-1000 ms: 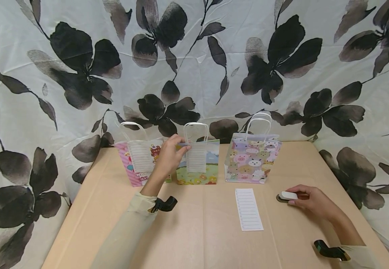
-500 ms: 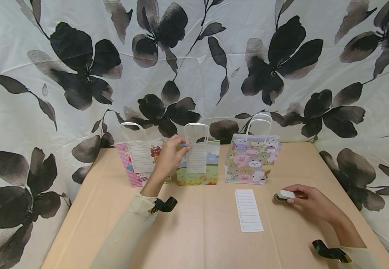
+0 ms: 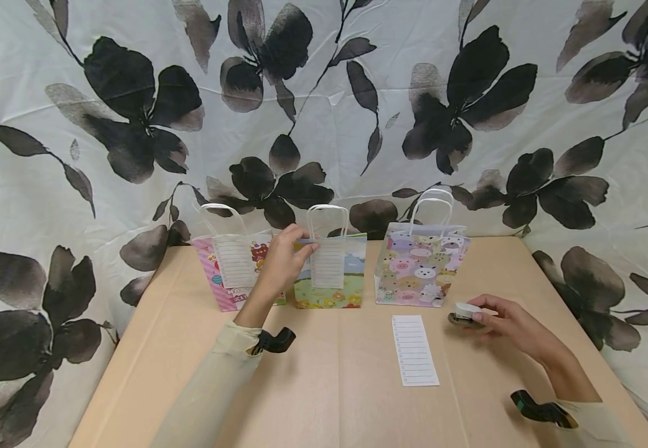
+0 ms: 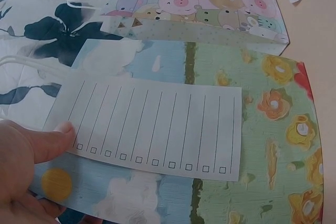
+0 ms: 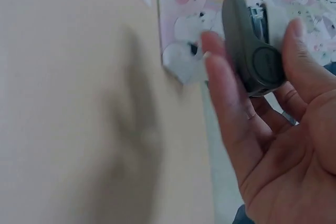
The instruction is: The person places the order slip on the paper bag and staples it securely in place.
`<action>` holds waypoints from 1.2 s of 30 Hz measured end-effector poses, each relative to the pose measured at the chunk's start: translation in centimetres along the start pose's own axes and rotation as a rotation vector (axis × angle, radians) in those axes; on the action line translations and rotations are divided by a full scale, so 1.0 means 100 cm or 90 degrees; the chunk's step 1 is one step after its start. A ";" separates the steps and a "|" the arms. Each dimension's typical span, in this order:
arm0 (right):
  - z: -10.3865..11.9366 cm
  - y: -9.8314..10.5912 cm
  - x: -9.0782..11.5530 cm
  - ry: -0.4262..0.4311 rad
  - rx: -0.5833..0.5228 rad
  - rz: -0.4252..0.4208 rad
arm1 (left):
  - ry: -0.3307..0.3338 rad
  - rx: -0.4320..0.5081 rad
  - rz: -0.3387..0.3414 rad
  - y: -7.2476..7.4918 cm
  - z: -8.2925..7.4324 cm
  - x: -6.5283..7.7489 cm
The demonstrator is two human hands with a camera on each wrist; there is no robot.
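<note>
With thumb and fingers, my left hand [image 3: 283, 258] pinches a lined checklist slip [image 3: 328, 269] to the top edge of the middle gift bag [image 3: 354, 277], which has a painted meadow and sky. The left wrist view shows the thumb pressing the slip [image 4: 152, 129], with fingers behind the bag [image 4: 231, 66]. My right hand [image 3: 516, 326] grips a small stapler [image 3: 465, 311] with a white top and dark body. In the right wrist view the stapler [image 5: 249, 51] sits between thumb and fingers, its metal partly showing.
Left of the middle bag stands a pink gift bag [image 3: 211, 264] with another slip [image 3: 233, 261] on its front. A gift bag with animal faces [image 3: 421, 267] stands at the right. In front of it a loose lined slip [image 3: 415, 350] lies on the table [image 3: 312, 386].
My right hand has moved left and slightly away from me with the stapler, now turned a little. The left hand has stayed in place on the slip and bag.
</note>
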State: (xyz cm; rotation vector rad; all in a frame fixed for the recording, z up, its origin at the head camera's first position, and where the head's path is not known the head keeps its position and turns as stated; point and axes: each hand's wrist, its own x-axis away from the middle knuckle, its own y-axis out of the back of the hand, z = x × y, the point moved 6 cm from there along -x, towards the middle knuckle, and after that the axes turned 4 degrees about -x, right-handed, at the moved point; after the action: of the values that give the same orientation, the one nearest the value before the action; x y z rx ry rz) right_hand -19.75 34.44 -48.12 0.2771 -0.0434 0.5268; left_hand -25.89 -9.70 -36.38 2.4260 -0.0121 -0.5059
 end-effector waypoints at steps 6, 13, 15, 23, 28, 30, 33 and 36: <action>0.019 -0.002 -0.009 0.035 -0.004 -0.037 | 0.003 0.003 0.003 0.000 0.001 0.000; 0.043 -0.009 -0.021 0.015 0.027 -0.081 | 0.005 0.007 0.006 -0.001 0.001 0.001; 0.050 -0.011 -0.025 0.008 0.031 -0.092 | 0.006 0.006 0.005 0.000 0.001 0.001; 0.080 -0.022 -0.036 0.036 0.018 -0.109 | 0.000 0.008 0.008 0.000 0.000 0.001; 0.098 -0.026 -0.043 0.061 0.067 -0.108 | 0.003 0.006 0.007 0.000 -0.001 0.001; 0.106 -0.030 -0.046 0.066 0.070 -0.097 | 0.004 0.006 0.007 0.000 -0.001 0.001; 0.118 -0.037 -0.051 0.076 0.046 -0.075 | 0.007 0.005 0.007 0.000 0.000 0.001; 0.132 -0.045 -0.056 0.092 0.025 -0.065 | 0.008 0.007 0.008 0.000 0.000 0.001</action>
State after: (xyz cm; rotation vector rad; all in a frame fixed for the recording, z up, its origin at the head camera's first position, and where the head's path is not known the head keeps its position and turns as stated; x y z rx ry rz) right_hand -21.97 24.36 -37.19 0.2768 0.1215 0.4457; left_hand -25.78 -9.70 -36.41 2.4385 -0.0251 -0.4860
